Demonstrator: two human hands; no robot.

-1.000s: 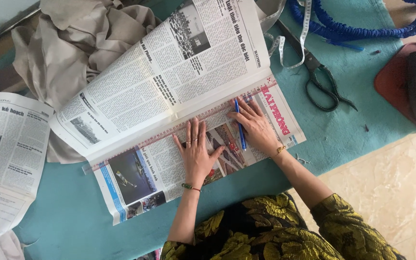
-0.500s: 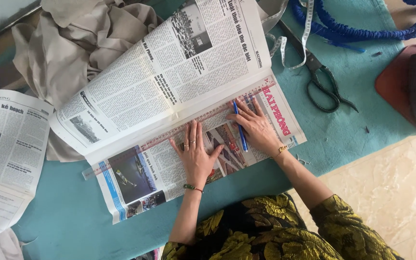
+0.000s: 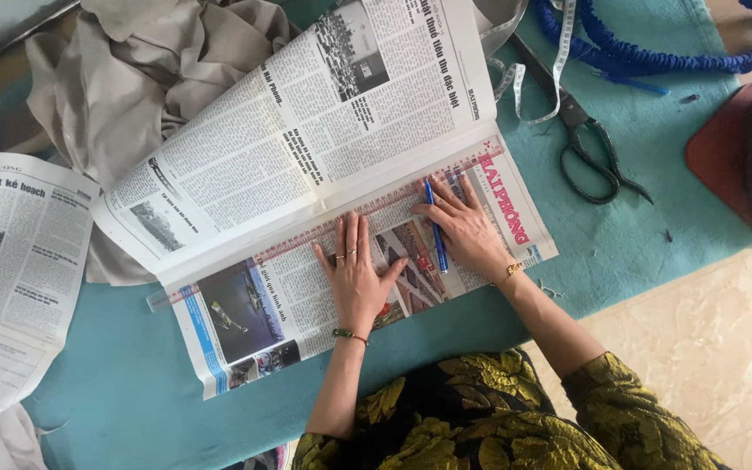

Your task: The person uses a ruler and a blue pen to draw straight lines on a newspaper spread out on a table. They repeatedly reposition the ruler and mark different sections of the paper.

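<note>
Nearest the camera, the left hand [image 3: 357,274] lies flat with fingers spread, pressing the newspaper [image 3: 324,174] and the lower edge of a clear ruler [image 3: 324,235] onto the teal bench [image 3: 115,383]. Just beside it, the right hand [image 3: 467,231] is closed around a blue pen [image 3: 433,226], tip up against the ruler's edge, other fingers resting on the page.

The ruler runs diagonally along the fold line of the paper. It's see-through, so I can't quite tell where its far end stops.

Further out: black scissors [image 3: 589,152] and a tape measure [image 3: 533,78] to the right, a blue cord [image 3: 654,48] past those, beige cloth [image 3: 141,78] bunched at the top left, and another newspaper sheet [image 3: 10,261] off to the left.

Risk as I see it: only one palm pins a long ruler, near its middle, so pen pressure could pivot it and skew any line. Thin newsprint could also tear or wrinkle under the tip.
</note>
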